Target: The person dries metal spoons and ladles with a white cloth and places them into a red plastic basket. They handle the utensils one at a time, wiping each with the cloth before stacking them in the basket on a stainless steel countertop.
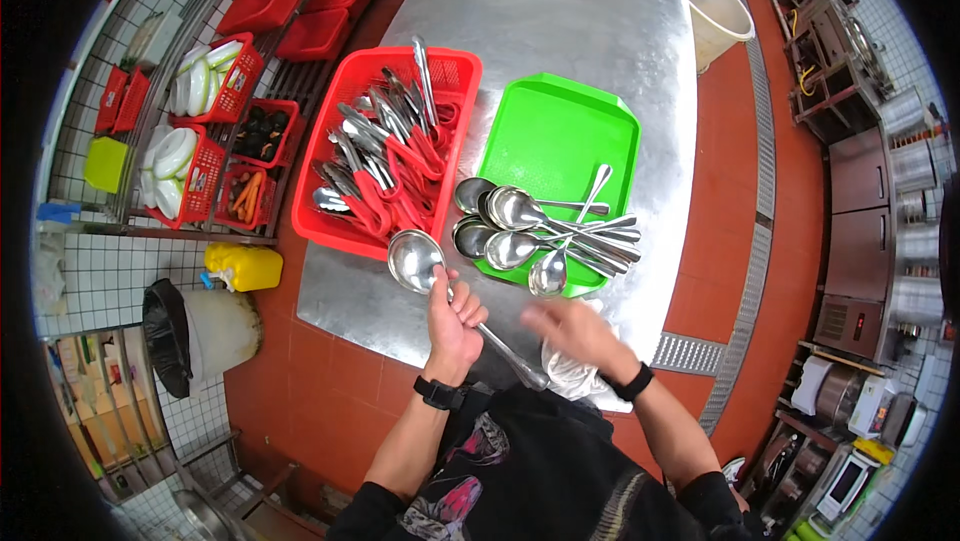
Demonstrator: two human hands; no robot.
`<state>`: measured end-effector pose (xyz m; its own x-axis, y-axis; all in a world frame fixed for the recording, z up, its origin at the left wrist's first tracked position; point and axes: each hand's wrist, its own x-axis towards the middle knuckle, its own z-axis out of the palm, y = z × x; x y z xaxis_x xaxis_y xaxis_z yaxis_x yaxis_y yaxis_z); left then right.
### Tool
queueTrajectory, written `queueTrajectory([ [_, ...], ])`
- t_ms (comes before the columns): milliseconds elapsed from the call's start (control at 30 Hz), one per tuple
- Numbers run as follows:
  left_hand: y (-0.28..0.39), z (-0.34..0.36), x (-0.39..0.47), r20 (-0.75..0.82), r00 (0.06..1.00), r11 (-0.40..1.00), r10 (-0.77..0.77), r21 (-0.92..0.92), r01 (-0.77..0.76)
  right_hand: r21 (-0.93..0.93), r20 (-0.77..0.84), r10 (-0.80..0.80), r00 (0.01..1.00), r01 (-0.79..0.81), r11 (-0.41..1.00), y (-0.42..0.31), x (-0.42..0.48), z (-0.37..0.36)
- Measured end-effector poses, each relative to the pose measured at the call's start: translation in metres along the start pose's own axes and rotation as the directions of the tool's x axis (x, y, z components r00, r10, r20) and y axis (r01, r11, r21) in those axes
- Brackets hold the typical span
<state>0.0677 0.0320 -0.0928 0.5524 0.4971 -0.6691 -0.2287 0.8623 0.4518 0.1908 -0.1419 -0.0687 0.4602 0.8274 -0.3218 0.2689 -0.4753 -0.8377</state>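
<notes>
My left hand (456, 319) is closed around the handle of a stainless steel ladle (415, 262), whose bowl is up by the red basket's near corner. The handle runs down to the right, towards my body. Blurred by motion, my right hand (576, 331) is over a crumpled white cloth (574, 370) at the table's near edge; its fingers are unclear. Just beyond it lies a pile of steel ladles and serving spoons (514, 208) on a green plastic tray (559, 132), some bowls overhanging its left edge. The red plastic basket (469, 102) holds several red-handled metal tongs (390, 158).
The steel table (570, 0) stretches away from me. At left, a rack bears red baskets (202, 173) of white dishes and empty-looking red tubs (262, 0). A lined bin (225, 331) and yellow jug (259, 268) stand below; a white bucket (712, 15) stands beyond the right edge.
</notes>
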Motion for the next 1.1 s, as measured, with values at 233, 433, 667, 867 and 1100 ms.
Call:
queueTrajectory([
  [233, 0.005, -0.007, -0.002, 0.016, 0.997, 0.996, -0.080, -0.028, 0.080, -0.704, -0.434, -0.212, 0.876, -0.182, 0.686, 0.107, 0.055, -0.030],
  [433, 0.009, -0.012, 0.002, 0.024, 0.997, 0.997, -0.070, -0.028, 0.070, -0.692, -0.374, -0.226, 0.899, -0.109, 0.713, 0.117, 0.056, -0.028],
  [667, 0.002, -0.010, 0.008, -0.016, 0.999, 0.999, -0.052, -0.006, 0.052, -0.264, -0.524, -0.110, 0.845, -0.039, 0.964, 0.052, 0.005, -0.014],
  [867, -0.011, -0.002, 0.007, 0.012, 0.998, 0.998, -0.057, -0.022, 0.058, 0.182, -0.418, 0.037, 0.908, 0.044, 0.982, -0.021, -0.029, 0.025],
  [1100, -0.018, 0.004, -0.006, 0.095, 0.995, 0.991, -0.030, -0.129, 0.042, -0.277, -0.323, -0.112, 0.940, 0.019, 0.961, -0.056, -0.036, 0.042],
])
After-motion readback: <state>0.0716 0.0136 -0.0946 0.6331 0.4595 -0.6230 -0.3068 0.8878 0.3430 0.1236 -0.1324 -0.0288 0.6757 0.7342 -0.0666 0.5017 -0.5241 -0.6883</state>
